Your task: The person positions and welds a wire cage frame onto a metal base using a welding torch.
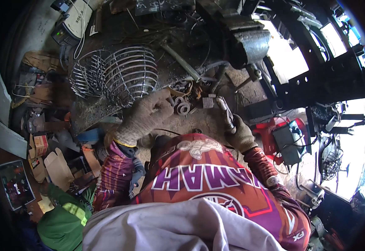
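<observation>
My left hand (145, 116), in a greyish work glove, is held above the floor at the near side of a rounded cage of bent metal rods (131, 69). Its fingers are loosely bent and apart, and I see nothing in them. Just beyond the fingertips lie round metal rings (183, 108). In my right hand (242, 136), also gloved, is a shiny metal hand tool that looks like locking pliers (224, 112), its long end pointing away from me. A small grey metal block (208, 102) lies to the left of the tool.
A dark metal worktable (94, 109) carries the cage, a long bar (181, 62) and scrap. Heavy dark beams (325, 79) stand at right, near a red machine (268, 136). Cardboard boxes (59, 167) lie at left. A person in green (63, 217) is at lower left.
</observation>
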Demonstrator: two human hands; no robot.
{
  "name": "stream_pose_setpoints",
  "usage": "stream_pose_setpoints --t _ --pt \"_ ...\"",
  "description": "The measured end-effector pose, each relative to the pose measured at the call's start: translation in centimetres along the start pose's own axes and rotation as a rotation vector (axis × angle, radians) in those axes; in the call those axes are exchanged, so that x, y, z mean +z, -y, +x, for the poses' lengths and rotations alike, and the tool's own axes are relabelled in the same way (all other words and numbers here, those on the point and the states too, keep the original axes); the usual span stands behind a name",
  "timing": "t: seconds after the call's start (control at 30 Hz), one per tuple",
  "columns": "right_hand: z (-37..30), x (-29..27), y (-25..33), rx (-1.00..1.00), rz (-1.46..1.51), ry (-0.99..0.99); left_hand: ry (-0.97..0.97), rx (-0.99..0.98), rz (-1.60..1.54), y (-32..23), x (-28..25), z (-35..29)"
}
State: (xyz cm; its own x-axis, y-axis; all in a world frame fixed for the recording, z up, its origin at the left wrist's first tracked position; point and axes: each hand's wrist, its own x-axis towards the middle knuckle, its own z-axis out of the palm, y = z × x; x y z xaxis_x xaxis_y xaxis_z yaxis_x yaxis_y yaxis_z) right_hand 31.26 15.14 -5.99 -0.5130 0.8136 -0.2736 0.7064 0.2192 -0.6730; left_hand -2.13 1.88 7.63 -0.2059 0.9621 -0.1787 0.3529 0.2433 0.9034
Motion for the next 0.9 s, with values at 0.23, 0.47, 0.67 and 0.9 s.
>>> stream_pose_setpoints --t 0.23,0.47,0.67,0.9 --pt "-5.1 1.8 -6.7 0.212 0.176 -0.028 -0.064 0.270 0.034 -9.6 -6.7 5.5" --pt "-9.0 9.6 -20.3 0.613 1.123 -0.248 -0.124 0.484 0.277 -16.6 -14.1 26.2" --pt "-9.9 7.3 -15.2 0.840 0.969 -0.397 -0.307 0.205 0.334 -18.1 -18.7 50.4" --pt "-10.8 9.8 -10.7 0.916 0.930 -0.669 -0.531 0.082 0.494 -17.2 -18.5 64.4"
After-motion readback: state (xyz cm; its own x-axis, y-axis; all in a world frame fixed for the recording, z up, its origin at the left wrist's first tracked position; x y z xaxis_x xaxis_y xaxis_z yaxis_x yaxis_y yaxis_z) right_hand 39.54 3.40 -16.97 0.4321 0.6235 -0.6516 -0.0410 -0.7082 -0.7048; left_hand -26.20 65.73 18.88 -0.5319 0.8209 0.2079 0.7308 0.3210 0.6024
